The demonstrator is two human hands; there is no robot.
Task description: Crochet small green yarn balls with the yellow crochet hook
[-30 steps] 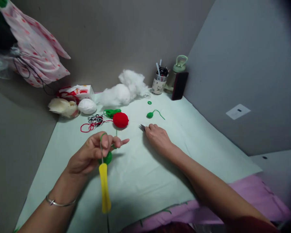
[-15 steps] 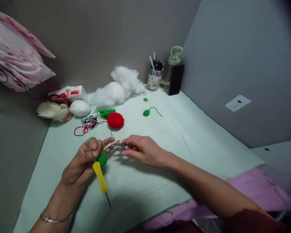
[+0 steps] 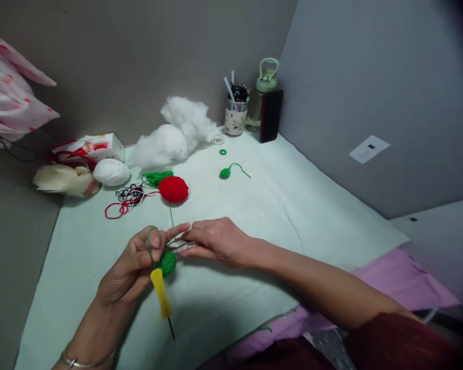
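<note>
Head view: pale cloth-covered desk point(image 3: 254, 216) fills the middle of the frame. White stuffing point(image 3: 173, 136) heaped by the wall, upper centre. Lidded bottle point(image 3: 267, 77) upright, right of it. Right hand point(image 3: 221, 240), frame centre, grip closed; left hand point(image 3: 133, 262), lower left of centre, grip closed too, one finger stretched toward the right hand. Loads noted below. Red ball point(image 3: 173, 189) on the desk, above the hands. Yellow-handled hook point(image 3: 160, 293) slants below the left fingers, upper end at that grip, lower tip free. Green ball point(image 3: 167, 264), lower left of centre, held in the left grip. Metal snips point(image 3: 179, 246) in the right grip, points just beside the green ball; contact with the green yarn point(image 3: 172, 213) cannot be made out. Small green ring point(image 3: 223, 152) flat, upper centre.
</note>
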